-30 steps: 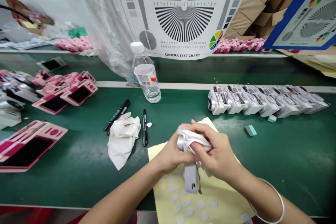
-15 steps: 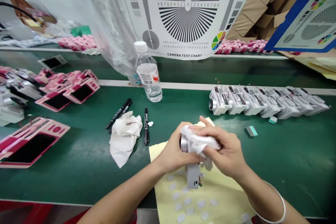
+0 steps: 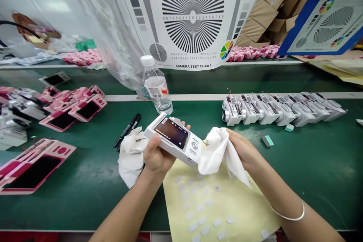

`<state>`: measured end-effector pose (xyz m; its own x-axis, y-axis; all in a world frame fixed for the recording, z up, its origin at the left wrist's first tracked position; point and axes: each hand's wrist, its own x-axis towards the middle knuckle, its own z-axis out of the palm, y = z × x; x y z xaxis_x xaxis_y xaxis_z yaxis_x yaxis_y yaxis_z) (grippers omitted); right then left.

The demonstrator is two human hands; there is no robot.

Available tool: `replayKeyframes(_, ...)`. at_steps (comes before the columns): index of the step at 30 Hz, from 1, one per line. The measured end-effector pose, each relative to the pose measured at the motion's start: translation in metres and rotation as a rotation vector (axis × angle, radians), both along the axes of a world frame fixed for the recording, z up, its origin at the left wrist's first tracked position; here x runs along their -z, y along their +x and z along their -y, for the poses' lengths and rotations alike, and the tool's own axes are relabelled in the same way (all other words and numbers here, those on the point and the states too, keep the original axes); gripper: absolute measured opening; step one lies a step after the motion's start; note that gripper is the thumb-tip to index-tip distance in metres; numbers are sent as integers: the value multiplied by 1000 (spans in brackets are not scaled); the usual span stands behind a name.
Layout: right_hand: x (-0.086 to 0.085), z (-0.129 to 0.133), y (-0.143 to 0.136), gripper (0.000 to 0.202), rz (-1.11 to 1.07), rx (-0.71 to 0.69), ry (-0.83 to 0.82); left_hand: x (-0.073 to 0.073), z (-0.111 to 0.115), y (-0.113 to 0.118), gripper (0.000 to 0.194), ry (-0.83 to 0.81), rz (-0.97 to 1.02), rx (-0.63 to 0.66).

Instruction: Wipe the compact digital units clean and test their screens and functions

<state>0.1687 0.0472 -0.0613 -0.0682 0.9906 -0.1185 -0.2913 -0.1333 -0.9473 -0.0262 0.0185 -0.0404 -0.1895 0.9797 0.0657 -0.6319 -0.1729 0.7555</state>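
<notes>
A white digital camera (image 3: 181, 140) lies tilted in my left hand (image 3: 159, 155), its back turned up and its screen lit. The thumb presses the near edge and the fingers wrap underneath. My right hand (image 3: 241, 149) is closed on a crumpled white cloth (image 3: 217, 151), which hangs down beside the camera's right end; whether the two touch I cannot tell. Below both hands lies a yellow sheet (image 3: 235, 204) bearing several small pale stickers (image 3: 205, 230). Another crumpled white cloth (image 3: 132, 159) rests left of my left hand.
A water bottle (image 3: 157, 85) stands behind the camera, near black markers (image 3: 127, 130). White camera bodies (image 3: 266, 109) line the back right, with small eraser-like blocks (image 3: 267, 141) in front. Pink cameras (image 3: 36, 162) lie at left. A test chart (image 3: 193, 58) hangs above.
The camera has been turned from lens side to screen side and carried left in my left hand. My right hand has drawn the cloth off it towards the right.
</notes>
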Motion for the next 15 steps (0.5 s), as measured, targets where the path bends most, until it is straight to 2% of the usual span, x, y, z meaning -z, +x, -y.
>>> replayKeyframes(4, -11, 6, 8, 27, -43, 276, 139, 2, -3, -3, 58, -83, -29, -28)
replayKeyframes(5, -13, 9, 10, 27, -11, 279, 172, 3, -3, -2, 61, -92, -60, -26)
replayKeyframes(6, -15, 11, 12, 27, 49, 214, 188, 4, -3, -2, 63, -96, -93, -20)
replayKeyframes(9, -10, 19, 5, 30, 231, -147, 174, 7, -2, 0, 68, -107, -132, -25)
replayKeyframes(10, -7, 22, 0, 31, 236, -226, 173, 8, -2, 0, 68, -114, -123, -29)
replayKeyframes(12, 0, 26, -8, 32, 173, -252, 174, 9, -3, 1, 69, -125, -109, 9)
replayKeyframes(15, 0, 30, -9, 28, 79, -115, 189, 11, -5, -1, 74, -67, -173, 186)
